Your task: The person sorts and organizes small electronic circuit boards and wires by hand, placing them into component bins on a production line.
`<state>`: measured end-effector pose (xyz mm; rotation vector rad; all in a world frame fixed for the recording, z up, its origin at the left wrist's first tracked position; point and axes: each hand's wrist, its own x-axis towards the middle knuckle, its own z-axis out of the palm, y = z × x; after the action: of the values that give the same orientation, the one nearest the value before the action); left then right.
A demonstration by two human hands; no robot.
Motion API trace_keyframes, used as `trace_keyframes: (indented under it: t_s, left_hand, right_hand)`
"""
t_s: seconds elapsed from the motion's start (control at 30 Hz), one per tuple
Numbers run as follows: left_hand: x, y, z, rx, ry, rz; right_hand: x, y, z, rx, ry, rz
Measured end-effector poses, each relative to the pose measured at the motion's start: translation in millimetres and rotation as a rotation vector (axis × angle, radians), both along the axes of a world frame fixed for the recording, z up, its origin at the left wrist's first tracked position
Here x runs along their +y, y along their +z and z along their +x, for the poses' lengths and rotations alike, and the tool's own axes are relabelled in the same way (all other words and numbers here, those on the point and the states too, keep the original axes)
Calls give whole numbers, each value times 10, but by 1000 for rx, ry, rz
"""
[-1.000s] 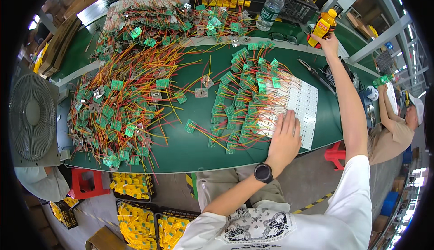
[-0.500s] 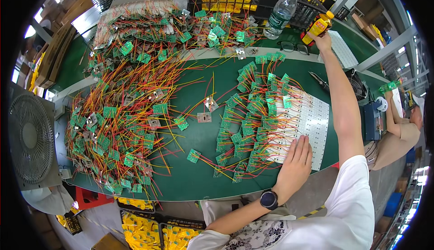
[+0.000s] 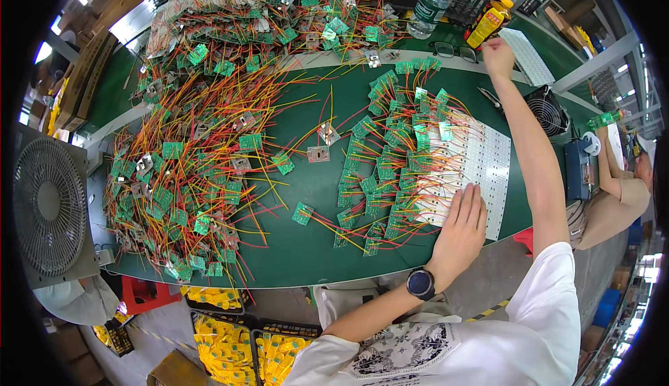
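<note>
My left hand (image 3: 458, 236) lies flat, fingers stretched out, on the lower part of a white perforated panel (image 3: 488, 170). Along that panel's left side, small green circuit boards (image 3: 385, 163) with red and yellow wires lie in overlapping rows, and the wires run onto the panel. At the back right, my right hand (image 3: 498, 58) has its fingers curled in, with nothing visible in them. It is just in front of a drink bottle (image 3: 488, 25) with a yellow cap and label, which stands upright.
A large tangle of wired boards (image 3: 181, 191) covers the table's left side. Eyeglasses (image 3: 453, 51) and a clear water bottle (image 3: 433, 6) are at the back. A fan (image 3: 49, 184) stands left, a small black fan (image 3: 547, 110) right. Crates of yellow parts (image 3: 223, 351) sit below the table edge.
My right hand has let go of the yellow-labelled bottle and drawn slightly back from it. My left hand stays on the panel. The whole view has shifted, so the table appears higher.
</note>
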<state>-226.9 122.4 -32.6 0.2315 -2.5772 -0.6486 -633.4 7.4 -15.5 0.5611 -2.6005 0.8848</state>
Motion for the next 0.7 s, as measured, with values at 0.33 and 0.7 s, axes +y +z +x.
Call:
trace_keyframes:
  t_s: [0.33,0.7]
  left_hand:
    - [33,16,-22,19,2,-13]
    - [67,34,63,115,-52,66]
  right_hand:
    - [-192,-49,402,351,665,278]
    - [479,603,1307,241,564,-392]
